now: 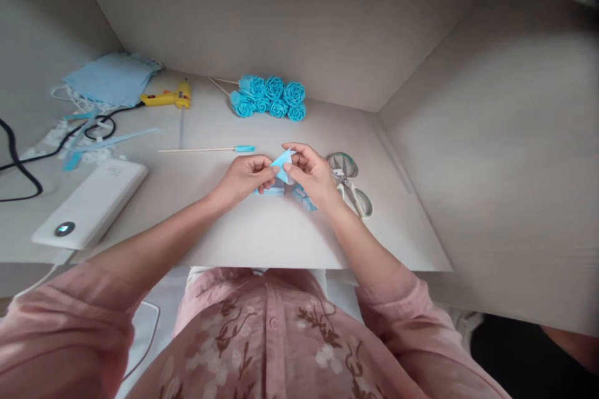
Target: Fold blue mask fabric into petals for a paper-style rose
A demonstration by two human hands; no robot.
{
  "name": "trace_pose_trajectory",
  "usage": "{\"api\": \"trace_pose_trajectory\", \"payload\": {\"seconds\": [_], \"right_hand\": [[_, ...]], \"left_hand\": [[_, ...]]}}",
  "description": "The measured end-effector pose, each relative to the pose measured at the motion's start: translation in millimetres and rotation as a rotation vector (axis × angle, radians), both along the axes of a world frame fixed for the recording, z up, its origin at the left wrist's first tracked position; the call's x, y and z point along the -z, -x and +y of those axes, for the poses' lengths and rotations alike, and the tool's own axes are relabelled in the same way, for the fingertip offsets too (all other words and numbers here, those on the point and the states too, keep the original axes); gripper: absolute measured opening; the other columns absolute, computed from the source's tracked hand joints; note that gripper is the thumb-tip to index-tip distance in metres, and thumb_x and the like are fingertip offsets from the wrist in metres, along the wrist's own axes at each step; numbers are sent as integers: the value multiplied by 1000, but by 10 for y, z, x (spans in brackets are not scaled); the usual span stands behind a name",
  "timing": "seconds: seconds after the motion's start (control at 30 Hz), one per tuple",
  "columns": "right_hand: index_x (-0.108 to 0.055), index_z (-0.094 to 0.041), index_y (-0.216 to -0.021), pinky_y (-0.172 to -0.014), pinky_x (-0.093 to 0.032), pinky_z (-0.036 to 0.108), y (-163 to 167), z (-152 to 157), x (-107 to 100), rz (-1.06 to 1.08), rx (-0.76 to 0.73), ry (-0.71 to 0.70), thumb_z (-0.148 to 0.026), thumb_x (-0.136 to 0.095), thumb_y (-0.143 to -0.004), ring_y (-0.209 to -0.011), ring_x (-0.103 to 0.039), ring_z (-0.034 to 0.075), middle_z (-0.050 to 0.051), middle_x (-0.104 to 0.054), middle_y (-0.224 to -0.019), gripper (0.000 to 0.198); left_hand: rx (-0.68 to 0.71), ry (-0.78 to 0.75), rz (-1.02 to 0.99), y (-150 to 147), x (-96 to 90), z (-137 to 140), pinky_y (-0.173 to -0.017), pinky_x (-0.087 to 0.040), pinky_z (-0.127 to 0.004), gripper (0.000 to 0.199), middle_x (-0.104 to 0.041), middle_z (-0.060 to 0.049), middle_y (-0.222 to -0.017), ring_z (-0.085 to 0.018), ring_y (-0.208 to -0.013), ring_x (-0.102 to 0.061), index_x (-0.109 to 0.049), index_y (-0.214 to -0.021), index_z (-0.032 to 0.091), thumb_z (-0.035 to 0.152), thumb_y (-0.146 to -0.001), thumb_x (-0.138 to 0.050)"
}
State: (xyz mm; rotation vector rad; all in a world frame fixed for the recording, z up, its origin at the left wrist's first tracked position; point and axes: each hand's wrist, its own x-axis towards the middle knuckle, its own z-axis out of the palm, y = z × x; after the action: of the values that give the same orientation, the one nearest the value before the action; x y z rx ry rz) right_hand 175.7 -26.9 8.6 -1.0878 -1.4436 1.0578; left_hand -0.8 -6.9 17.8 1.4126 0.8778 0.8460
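Between my two hands is a small piece of light blue fabric [283, 165], folded to a point at the top. My left hand [248, 176] pinches its left side between thumb and fingers. On the other side, my right hand [311, 173] grips it with thumb and fingertips. Below the hands lie more blue strips [271, 191] and blue scraps [304, 198], partly hidden. A thin wooden stick [196, 150] with a blue wrapped tip [244, 149] rests on the desk beyond my left hand. Scissors [350, 184] with pale handles lie right of my right hand.
Blue fabric roses [274, 96] on sticks lie at the back. A yellow glue gun [168, 98] sits back left, near stacked blue face masks [112, 78]. Scraps and a black cable [70, 137] lie left, behind a white power bank [93, 202]. Panels wall the desk.
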Motion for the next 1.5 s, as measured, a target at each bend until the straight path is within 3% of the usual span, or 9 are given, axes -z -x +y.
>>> {"api": "trace_pose_trajectory", "payload": {"seconds": [0.23, 0.43, 0.6, 0.7, 0.83, 0.97, 1.17, 1.3, 1.5], "right_hand": [[-58, -23, -123, -65, -48, 26, -25, -7, 4, -58, 24, -55, -42, -65, -85, -71, -58, 12, -1, -63, -81, 43], [-60, -26, -125, -87, -54, 32, -92, -15, -53, -229, 111, -261, -30, -58, -89, -116, -58, 20, 8, -63, -127, 36], [-68, -30, -114, -106, -45, 42, -60, -50, -67, -384, 59, -371, -22, -62, -86, -132, -51, 23, 6, -56, -140, 29], [-73, -27, -99, -110, -40, 45, -46, -53, -43, -424, 67, -417, -21, -68, -85, -129, -53, 24, 6, -59, -136, 16], [-74, -24, -88, -107, -42, 44, -49, -37, -23, -393, 78, -414, -27, -71, -85, -123, -57, 24, 8, -63, -127, 5], [-73, -23, -85, -105, -44, 43, -49, -23, -19, -342, 80, -350, -33, -70, -86, -119, -60, 23, 8, -65, -123, 11], [-67, -22, -83, -88, -52, 33, -19, 0, 30, -136, 64, -164, -41, -71, -81, -99, -65, 17, 5, -69, -108, 20], [-64, -22, -94, -82, -51, 30, -17, 24, 57, -64, 53, -72, -42, -74, -78, -83, -63, 14, 0, -67, -87, 28], [-59, -24, -123, -74, -50, 28, -34, 42, 61, -28, 19, -31, -42, -75, -76, -75, -60, 13, -2, -65, -81, 53]], "left_hand": [[22, 71, -82, 7, 21, 18, -46, -41, -20, 34, -60, 1, -58, -7, -47, -51, -58, -64, 16, 44, -72, -75], [12, 224, -248, 41, 38, 76, -45, -40, -21, 35, -61, 1, -57, -7, -46, -52, -54, -66, 17, 42, -70, -78], [10, 255, -264, 47, 26, 66, -45, -39, -21, 32, -60, 2, -56, -7, -45, -51, -56, -69, 16, 40, -72, -77], [6, 248, -247, 43, 24, 55, -45, -39, -20, 33, -60, 1, -56, -7, -46, -52, -54, -68, 16, 39, -71, -78], [-20, 199, -203, 30, 31, 46, -46, -40, -20, 34, -60, 1, -58, -7, -48, -52, -53, -66, 16, 40, -71, -78], [-54, 130, -152, 18, 27, 34, -45, -40, -20, 36, -59, 2, -58, -7, -48, -52, -54, -65, 16, 43, -71, -77], [-42, 40, -116, 18, 7, 19, -44, -38, -19, 38, -58, 2, -57, -6, -47, -50, -56, -64, 15, 47, -70, -76], [-38, 22, -96, 17, 19, 22, -45, -39, -19, 39, -58, 2, -57, -6, -48, -50, -56, -63, 15, 48, -70, -76], [-20, 6, -89, 10, 30, 19, -46, -40, -20, 45, -58, 2, -58, -6, -48, -50, -57, -64, 15, 54, -69, -77]]}}
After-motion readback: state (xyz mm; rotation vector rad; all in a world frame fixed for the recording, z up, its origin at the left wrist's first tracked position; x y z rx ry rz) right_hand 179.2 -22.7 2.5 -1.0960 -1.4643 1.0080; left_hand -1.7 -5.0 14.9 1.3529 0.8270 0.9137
